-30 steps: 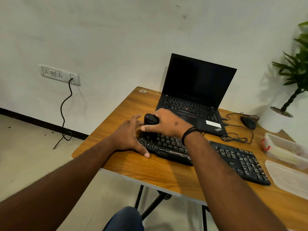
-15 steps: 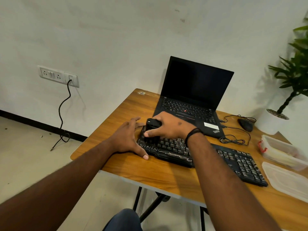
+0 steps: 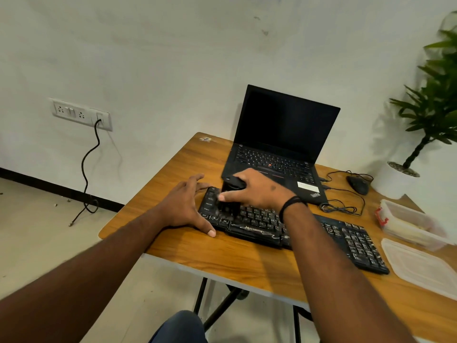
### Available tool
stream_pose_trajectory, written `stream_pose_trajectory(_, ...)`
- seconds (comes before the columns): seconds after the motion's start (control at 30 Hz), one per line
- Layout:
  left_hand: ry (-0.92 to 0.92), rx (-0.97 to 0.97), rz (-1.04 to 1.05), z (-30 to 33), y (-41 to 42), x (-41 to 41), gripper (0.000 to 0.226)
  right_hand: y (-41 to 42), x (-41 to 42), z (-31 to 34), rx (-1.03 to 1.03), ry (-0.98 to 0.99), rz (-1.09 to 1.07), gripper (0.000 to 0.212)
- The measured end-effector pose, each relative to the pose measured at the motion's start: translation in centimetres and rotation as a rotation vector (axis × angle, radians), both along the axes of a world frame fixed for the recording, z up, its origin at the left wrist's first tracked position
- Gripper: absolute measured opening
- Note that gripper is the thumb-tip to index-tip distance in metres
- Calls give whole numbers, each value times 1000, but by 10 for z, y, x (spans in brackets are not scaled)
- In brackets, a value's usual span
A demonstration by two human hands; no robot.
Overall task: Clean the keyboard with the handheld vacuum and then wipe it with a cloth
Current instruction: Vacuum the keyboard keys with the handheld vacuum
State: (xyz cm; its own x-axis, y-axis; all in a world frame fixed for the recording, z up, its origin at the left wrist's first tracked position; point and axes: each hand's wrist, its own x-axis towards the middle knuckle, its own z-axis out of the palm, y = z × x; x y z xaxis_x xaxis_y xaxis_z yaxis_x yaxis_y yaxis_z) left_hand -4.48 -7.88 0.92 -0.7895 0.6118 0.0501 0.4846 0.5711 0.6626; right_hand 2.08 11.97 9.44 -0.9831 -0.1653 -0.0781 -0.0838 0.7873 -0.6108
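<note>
While right hand (image 3: pixel 257 191) vacuums, laptop (image 3: pixel 279 147) behind keyboard (image 3: pixel 296 231)

The laptop (image 3: pixel 277 154) carries a "ThinkPad" mark in pale letters at the near right corner of its palm rest, set at a slant. Just beside that mark is a white label, but its print is too small to make out.

The keyboard (image 3: pixel 291 229) has a brand name printed in light lettering on its front edge below the space bar; it looks like "ZEBRONICS", though the letters are blurred. On its left end a few key legends can be read: "Ctrl" on the near corner key, "Alt" a little further right, and what seems to be "Shift" on the key above Ctrl. The other key legends are too small to read.
</note>
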Motion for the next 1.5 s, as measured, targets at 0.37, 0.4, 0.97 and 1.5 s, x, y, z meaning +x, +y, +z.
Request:
stream_pose_trajectory(0.37,16,7,-26,0,-1,0,167,6,6,-18,-57,188,-212,35)
stream_pose_trajectory(0.4,15,5,-27,-1,-1,-1,167,8,5,-21,-63,241,-268,35)
stream_pose_trajectory(0.97,48,-15,-1,-10,1,-8,161,13,23,-47,-175,380,-545,44)
stream_pose_trajectory(1.5,56,-13,-3,-8,4,-6,153,1,14,-31,98,419,-692,44)
